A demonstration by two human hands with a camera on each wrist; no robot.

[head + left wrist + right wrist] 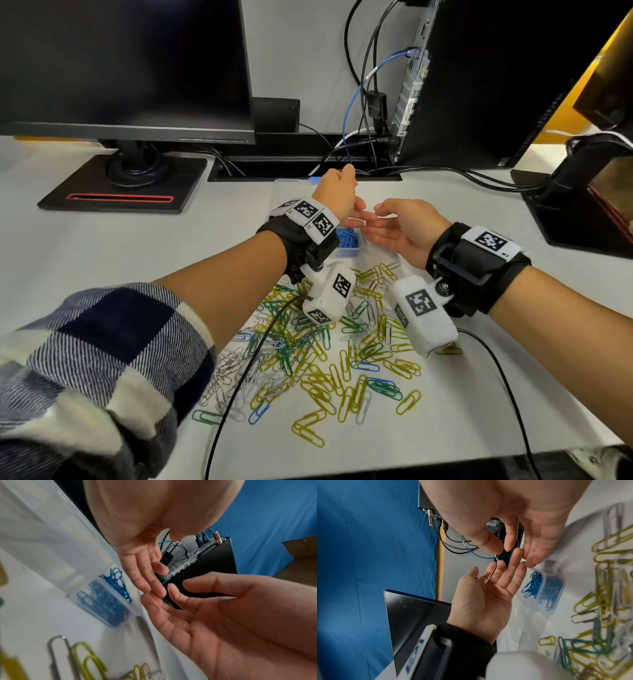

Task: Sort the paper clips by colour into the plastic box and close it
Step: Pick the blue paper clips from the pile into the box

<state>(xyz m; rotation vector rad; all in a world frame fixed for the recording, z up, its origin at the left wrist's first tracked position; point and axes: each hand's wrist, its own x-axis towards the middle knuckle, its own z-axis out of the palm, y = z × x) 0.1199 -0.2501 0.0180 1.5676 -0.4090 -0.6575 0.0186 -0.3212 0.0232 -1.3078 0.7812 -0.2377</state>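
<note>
A clear plastic box [349,253] lies on the white desk beyond the pile, mostly hidden under my hands; its near compartment holds blue clips [347,240]. The wrist views show that compartment [102,601] [546,592] heaped with blue clips. A mixed pile of paper clips [325,359], yellow, green, silver and a few blue, spreads in front of it. My left hand [358,214] and right hand [371,224] hover above the box, fingers straight, fingertips touching each other. The left hand [154,586] [488,595] and right hand [197,615] [522,555] hold nothing that I can see.
A monitor [123,68] on a black stand sits at the back left, a computer tower [479,85] with cables [359,137] at the back right. A black wire [239,387] crosses the pile. A black stand [575,192] occupies the right edge.
</note>
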